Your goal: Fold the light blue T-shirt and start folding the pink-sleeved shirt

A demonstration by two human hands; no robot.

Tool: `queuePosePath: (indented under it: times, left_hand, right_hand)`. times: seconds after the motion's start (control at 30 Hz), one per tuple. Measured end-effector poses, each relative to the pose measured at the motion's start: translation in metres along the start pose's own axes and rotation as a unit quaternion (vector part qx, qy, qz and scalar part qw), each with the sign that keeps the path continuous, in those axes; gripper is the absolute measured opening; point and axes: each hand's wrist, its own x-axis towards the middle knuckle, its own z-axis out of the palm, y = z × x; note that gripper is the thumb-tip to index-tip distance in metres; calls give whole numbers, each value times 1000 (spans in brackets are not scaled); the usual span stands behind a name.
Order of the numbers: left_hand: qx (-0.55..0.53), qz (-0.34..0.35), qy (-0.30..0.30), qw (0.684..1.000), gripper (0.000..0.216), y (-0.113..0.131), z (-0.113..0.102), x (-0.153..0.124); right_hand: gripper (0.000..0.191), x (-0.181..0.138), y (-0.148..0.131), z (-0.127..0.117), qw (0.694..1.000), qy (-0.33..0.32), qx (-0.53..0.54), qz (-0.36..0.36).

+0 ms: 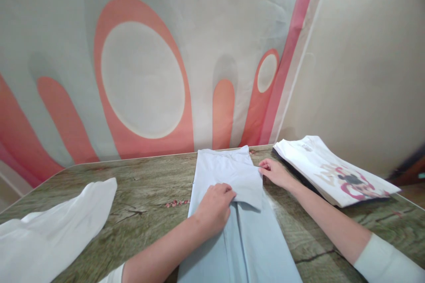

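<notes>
Head camera view: a pale blue garment [244,234] is lying lengthwise on a wood-patterned worktop [146,194], running from the centre of the frame down to the bottom edge, with a flap [247,183] folding across its upper part. At centre, the left hand [214,205] is resting on the garment, its fingers curling in at the flap's lower edge; whether they are gripping the cloth cannot be told. Right of centre, the right hand [274,172] is pinching the flap's outer edge, thumb and fingers nearly closing on it. Near that hand, at the right of the frame, a stack of folded clothes [327,170] is showing a white top with a cartoon print. A white cloth [63,230] is spreading across the lower left, well apart from the garment.
</notes>
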Motion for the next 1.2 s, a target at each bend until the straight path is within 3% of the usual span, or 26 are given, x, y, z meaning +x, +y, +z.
queuePosePath:
  times: [0.2,0.4,0.57,0.73,0.97,1.07,1.2]
  left_hand:
    - [8,-6,30,1000,30,23,11,14]
    - [72,25,33,997,12,30,17,28]
    - [21,93,32,995,31,32,22,22]
    - [-40,155,-64,985,59,32,22,15]
    - [-90,200,-97,971,65,35,8,7]
    - [-105,180,-74,975,55,30,1,11]
    - [-65,80,-26,994,46,10,-6,19]
  right_hand:
    - [22,0,3,2,1000,14,-1,-2]
    - [28,-1,1,4,1000,6,13,-5]
    - [30,-1,-7,2,999,32,-9,-19]
    - [26,-3,-36,6,997,60,-17,-55]
    - [18,-12,-68,24,993,-21,-30,-116]
    - [21,-11,-61,14,993,-15,-38,-113]
    - [28,-6,-46,-1,990,32,-40,-135]
